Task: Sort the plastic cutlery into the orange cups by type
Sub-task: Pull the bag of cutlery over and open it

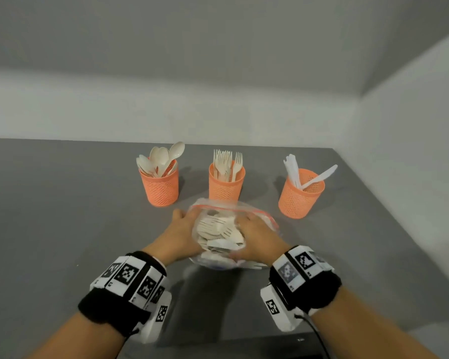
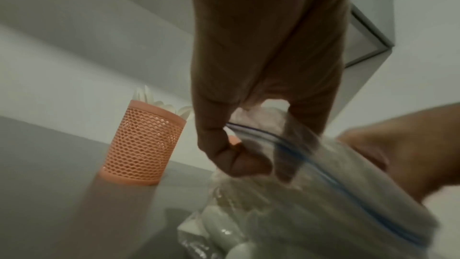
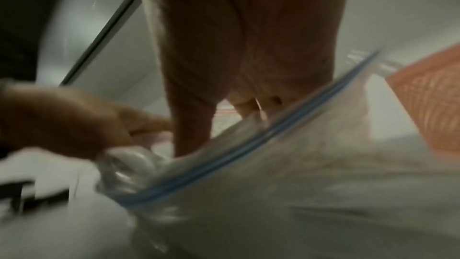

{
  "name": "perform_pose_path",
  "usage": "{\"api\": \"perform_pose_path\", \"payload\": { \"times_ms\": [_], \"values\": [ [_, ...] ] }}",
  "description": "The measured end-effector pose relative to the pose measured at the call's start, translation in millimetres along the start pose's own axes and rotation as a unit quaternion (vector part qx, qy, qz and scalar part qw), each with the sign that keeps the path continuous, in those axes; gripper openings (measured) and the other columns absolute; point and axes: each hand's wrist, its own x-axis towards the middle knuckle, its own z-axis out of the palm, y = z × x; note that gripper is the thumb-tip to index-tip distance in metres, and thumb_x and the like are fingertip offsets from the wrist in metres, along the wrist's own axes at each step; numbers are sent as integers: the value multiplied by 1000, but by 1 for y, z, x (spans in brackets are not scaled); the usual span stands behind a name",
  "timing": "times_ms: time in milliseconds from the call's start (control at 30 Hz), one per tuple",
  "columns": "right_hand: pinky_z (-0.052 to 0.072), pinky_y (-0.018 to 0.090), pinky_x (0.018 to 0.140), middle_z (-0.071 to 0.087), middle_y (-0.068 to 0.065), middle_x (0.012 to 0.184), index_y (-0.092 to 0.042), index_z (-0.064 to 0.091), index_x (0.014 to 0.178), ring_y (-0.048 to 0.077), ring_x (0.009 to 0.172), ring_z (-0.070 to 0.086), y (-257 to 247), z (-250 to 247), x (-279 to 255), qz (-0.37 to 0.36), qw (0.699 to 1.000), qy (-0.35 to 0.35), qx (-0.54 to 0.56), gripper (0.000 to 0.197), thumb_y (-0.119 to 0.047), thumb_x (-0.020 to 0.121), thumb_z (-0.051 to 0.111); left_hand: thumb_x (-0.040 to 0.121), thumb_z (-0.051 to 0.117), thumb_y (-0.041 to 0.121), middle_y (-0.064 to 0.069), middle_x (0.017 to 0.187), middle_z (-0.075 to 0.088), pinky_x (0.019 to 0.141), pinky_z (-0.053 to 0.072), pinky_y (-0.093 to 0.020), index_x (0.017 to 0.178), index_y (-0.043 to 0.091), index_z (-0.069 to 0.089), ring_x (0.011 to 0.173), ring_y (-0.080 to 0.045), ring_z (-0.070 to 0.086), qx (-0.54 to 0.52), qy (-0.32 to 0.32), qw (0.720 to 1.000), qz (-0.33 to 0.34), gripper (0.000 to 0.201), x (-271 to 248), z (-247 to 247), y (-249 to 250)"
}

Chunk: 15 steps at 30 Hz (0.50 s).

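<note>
A clear zip bag point(image 1: 218, 237) full of pale plastic cutlery lies on the grey table point(image 1: 62, 203), in front of three orange mesh cups. The left cup point(image 1: 161, 187) holds spoons, the middle cup point(image 1: 226, 185) forks, the right cup point(image 1: 300, 198) white knives. My left hand point(image 1: 184, 226) grips the bag's left side; in the left wrist view its fingers point(image 2: 231, 155) curl on the bag's rim point(image 2: 323, 174) by the blue zip line. My right hand point(image 1: 254, 229) holds the bag's right side, its thumb and fingers point(image 3: 194, 125) at the blurred rim point(image 3: 248, 151).
The cups stand in a row near the table's back edge, against a pale wall. A second wall closes the right side beyond the knife cup. Bare grey table lies to the left of the bag and the spoon cup point(image 2: 141, 145).
</note>
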Motion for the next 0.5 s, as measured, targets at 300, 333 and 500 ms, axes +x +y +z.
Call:
{"api": "perform_pose_path", "payload": {
  "times_ms": [300, 333, 500],
  "values": [
    [35, 28, 97, 46, 8, 134, -7, 44, 126, 23, 123, 43, 6, 5, 9, 30, 998, -46, 19, 68, -27, 69, 75, 56, 62, 0, -12, 133, 41, 88, 53, -36, 138, 32, 26, 112, -28, 52, -135, -80, 987, -34, 95, 7, 2, -22],
    [34, 26, 95, 46, 7, 133, -7, 45, 126, 22, 123, 43, 7, 4, 8, 23, 998, -45, 35, 67, -24, 68, 75, 51, 58, -3, -12, 133, 47, 93, 52, -44, 138, 28, 32, 118, -29, 51, -203, -82, 976, -23, 96, 7, 1, -24],
    [32, 25, 100, 45, -1, 136, -21, 34, 140, 14, 125, 39, 5, 5, 8, -51, 991, -15, 125, 88, -22, 63, 77, 54, 49, -3, -5, 138, 47, 109, 38, -46, 131, 33, 42, 129, -25, 44, -274, -65, 960, 5, 85, 11, 3, -25]
  ]
}}
